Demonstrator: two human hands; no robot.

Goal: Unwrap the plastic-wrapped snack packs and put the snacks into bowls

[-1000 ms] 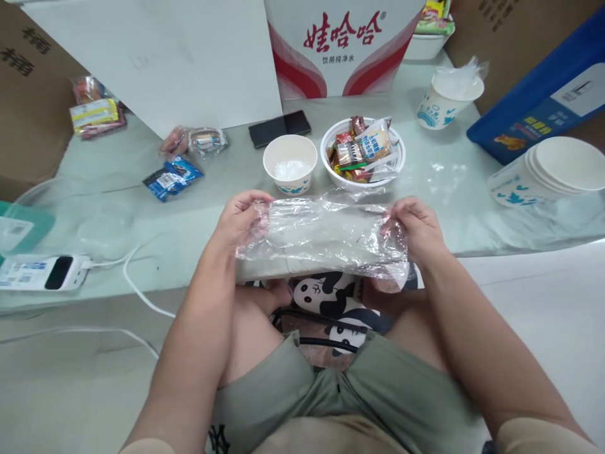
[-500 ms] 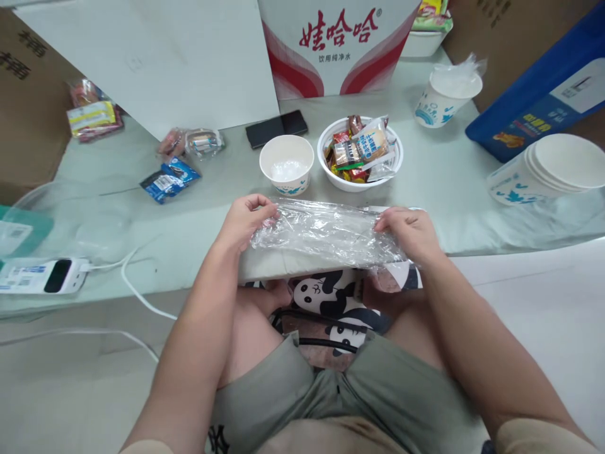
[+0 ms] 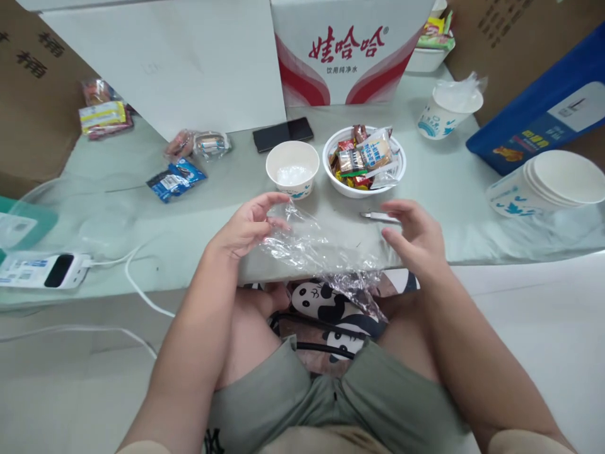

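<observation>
A crumpled sheet of clear plastic film (image 3: 307, 243) slopes from beside my left hand (image 3: 253, 224) over the table's front edge. Its lower end hangs above my lap. The fingers of my left hand are apart, the film touching or just by the fingertips. My right hand (image 3: 416, 236) is open with curved fingers, clear of the film. A slim white and silver object (image 3: 378, 217) lies by its fingertips, partly hidden, its kind unclear. Behind my left hand stands a paper cup (image 3: 293, 167) with something clear and crumpled inside. Beside it is a white bowl (image 3: 331, 178) of wrapped snacks.
A black phone (image 3: 283, 134) lies behind the cup. Blue packets (image 3: 176, 181) and wrapped snacks (image 3: 210, 145) are at left, near a white power bank (image 3: 63, 271) with a cable. Stacked paper cups (image 3: 520, 189) and a blue bag (image 3: 534, 113) stand at right. White boxes (image 3: 350, 50) stand behind.
Both hands held the film stretched out between them. My right hand has let go and its fingers have spread; the film's right end has dropped over the edge. My left fingers have opened.
</observation>
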